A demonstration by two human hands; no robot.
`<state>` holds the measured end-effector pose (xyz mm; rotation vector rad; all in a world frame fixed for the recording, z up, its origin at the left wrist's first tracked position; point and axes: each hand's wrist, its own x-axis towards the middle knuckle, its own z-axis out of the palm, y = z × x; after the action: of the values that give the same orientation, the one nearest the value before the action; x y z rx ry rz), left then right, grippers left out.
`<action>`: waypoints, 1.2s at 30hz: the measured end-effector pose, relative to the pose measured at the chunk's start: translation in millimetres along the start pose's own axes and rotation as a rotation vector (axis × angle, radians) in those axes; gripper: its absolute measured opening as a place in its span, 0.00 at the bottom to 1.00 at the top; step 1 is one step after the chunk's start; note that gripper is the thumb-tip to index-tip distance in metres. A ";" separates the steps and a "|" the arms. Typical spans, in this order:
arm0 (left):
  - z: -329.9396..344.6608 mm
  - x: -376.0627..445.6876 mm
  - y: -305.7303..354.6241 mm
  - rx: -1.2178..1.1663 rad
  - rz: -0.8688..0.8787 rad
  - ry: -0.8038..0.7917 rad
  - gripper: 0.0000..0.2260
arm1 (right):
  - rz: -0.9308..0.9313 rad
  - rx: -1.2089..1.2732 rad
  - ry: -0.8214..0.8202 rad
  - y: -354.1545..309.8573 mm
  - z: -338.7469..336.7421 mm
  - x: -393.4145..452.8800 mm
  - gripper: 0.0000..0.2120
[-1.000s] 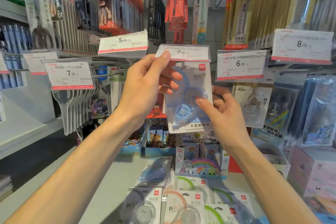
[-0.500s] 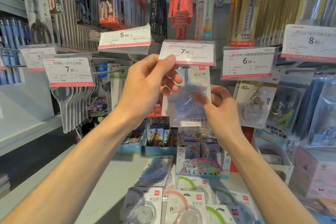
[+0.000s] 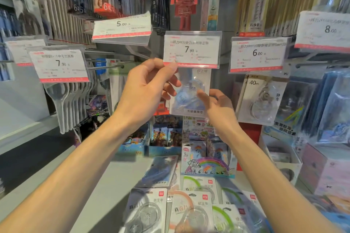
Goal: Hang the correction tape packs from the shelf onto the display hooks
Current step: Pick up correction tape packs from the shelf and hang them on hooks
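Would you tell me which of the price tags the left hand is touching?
The left hand touches the middle 7.90 tag, thumb at its lower left corner, above the held pack. The other 7.90 tag hangs apart, further left.

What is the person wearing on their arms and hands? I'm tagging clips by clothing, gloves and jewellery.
Nothing shows: both forearms are bare from the bottom edge of the picture up to the wrists, with no sleeve in view. The left hand and the right hand wear no gloves, and no watch, bracelet or ring can be seen. The fingernails look short and unpainted, though the picture is slightly blurred.
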<state>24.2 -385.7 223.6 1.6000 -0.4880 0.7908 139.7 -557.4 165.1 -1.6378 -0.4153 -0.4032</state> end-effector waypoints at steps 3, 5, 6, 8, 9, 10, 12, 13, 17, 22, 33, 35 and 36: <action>-6.0 -5.8 -7.1 -0.004 -0.021 0.009 0.04 | 0.040 0.007 -0.045 5.2 -12.2 -12.7 0.14; -11.1 -11.9 -14.9 -0.018 -0.035 0.010 0.04 | 0.050 0.063 -0.048 9.4 -20.0 -25.1 0.08; -14.3 -15.8 -20.2 -0.019 -0.042 0.010 0.04 | 0.060 0.098 -0.049 12.1 -23.0 -31.4 0.06; -21.9 -25.5 -33.7 0.009 -0.062 0.007 0.04 | 0.083 0.135 -0.044 20.0 -27.8 -43.0 0.07; -26.2 -31.1 -42.6 0.026 -0.081 0.003 0.04 | 0.095 0.131 -0.034 25.3 -29.6 -48.6 0.07; -30.6 -37.3 -52.5 0.037 -0.105 -0.003 0.04 | 0.105 0.122 -0.025 31.0 -31.0 -54.3 0.06; -40.0 -50.9 -74.9 0.042 -0.167 -0.020 0.03 | 0.133 0.121 -0.032 44.8 -31.2 -65.5 0.06; -44.9 -58.4 -87.8 0.049 -0.205 -0.033 0.03 | 0.161 0.134 -0.048 52.4 -30.0 -71.0 0.06; -59.1 -88.0 -147.8 0.182 -0.383 -0.102 0.08 | 0.240 0.065 -0.137 82.4 -18.8 -90.0 0.06; -60.5 -112.1 -217.5 0.595 -0.561 -0.289 0.15 | 0.368 0.052 -0.225 107.0 1.1 -109.9 0.05; -38.7 -97.9 -249.6 0.765 -0.530 -0.475 0.27 | 0.497 0.006 -0.289 127.5 18.6 -111.6 0.06; -41.2 -97.7 -248.0 0.745 -0.522 -0.456 0.28 | 0.492 -0.022 -0.300 128.0 20.4 -110.7 0.05; -43.4 -97.6 -246.3 0.742 -0.529 -0.440 0.28 | 0.489 -0.032 -0.299 127.9 21.6 -109.9 0.05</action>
<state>121.4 -308.9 -14.6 2.4761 -0.0389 0.1981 107.3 -552.3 -1.7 -1.7695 -0.2156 0.2043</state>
